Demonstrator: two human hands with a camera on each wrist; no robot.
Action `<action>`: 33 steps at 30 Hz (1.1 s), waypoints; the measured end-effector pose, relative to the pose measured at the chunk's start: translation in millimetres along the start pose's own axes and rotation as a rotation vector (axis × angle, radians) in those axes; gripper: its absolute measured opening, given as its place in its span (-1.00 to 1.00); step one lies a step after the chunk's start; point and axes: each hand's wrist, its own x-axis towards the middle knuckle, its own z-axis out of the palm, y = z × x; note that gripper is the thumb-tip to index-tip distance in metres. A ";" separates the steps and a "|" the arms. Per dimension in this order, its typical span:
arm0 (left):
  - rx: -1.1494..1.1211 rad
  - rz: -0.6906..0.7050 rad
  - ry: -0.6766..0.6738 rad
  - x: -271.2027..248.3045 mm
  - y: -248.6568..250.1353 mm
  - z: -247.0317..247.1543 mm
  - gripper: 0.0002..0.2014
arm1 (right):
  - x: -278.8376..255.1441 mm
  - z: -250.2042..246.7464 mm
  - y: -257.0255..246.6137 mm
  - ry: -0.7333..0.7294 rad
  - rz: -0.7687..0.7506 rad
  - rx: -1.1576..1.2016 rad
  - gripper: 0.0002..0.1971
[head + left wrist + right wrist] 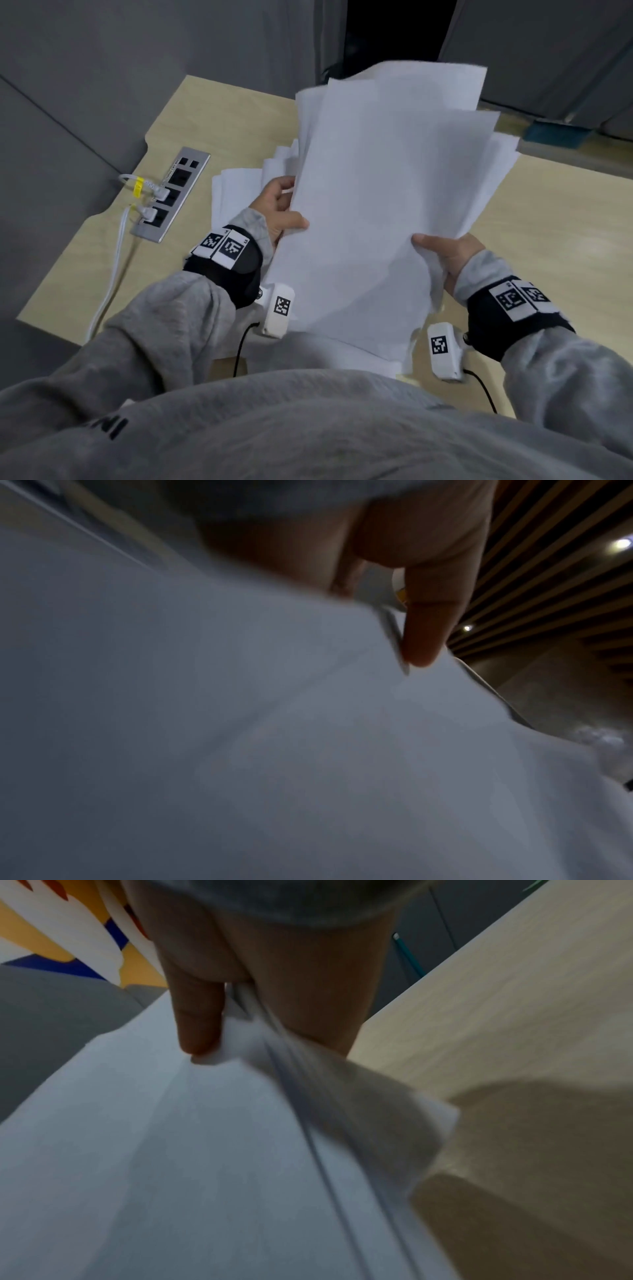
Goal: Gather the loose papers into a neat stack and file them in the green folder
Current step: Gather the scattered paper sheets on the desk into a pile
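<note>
A fanned bundle of white papers [387,192] is held up above the light wood table [555,219], its sheets uneven at the top. My left hand [281,212] grips the bundle's left edge, thumb on the front sheet. My right hand [445,253] pinches the right edge, thumb on top and fingers behind. More white sheets [236,192] lie on the table under and left of the bundle. The left wrist view shows my left hand [424,631] with its thumb on the papers [274,750]. The right wrist view shows my right hand [205,1026] with its thumb on the papers [171,1150]. The green folder is mostly hidden; a teal edge [558,133] shows far right.
A metal socket strip [171,195] with two white plugs and cables [113,267] is set into the table's left part. Grey partition panels [102,68] stand behind and to the left. The table's right side [565,274] is bare wood.
</note>
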 end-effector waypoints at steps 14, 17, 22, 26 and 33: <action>1.055 -0.592 0.275 -9.7 -25.8 -68.4 -0.57 | 30.7 -7.0 16.3 0.094 0.170 -0.339 -0.65; 1.161 -0.489 0.227 -12.2 -19.8 -57.6 -0.59 | 28.4 -8.2 15.8 0.071 0.209 -0.343 -0.77; 1.390 -0.359 0.219 -0.1 9.3 -52.0 -0.65 | 22.2 -16.6 17.8 0.065 0.198 -0.251 -0.69; 1.275 -0.152 0.405 7.2 15.1 -56.0 -0.77 | 25.9 -21.0 27.7 0.153 0.099 -0.167 -0.73; 1.220 -0.464 0.349 6.9 -3.3 -43.4 -0.25 | 33.2 -31.2 33.4 0.149 0.114 -0.146 -0.50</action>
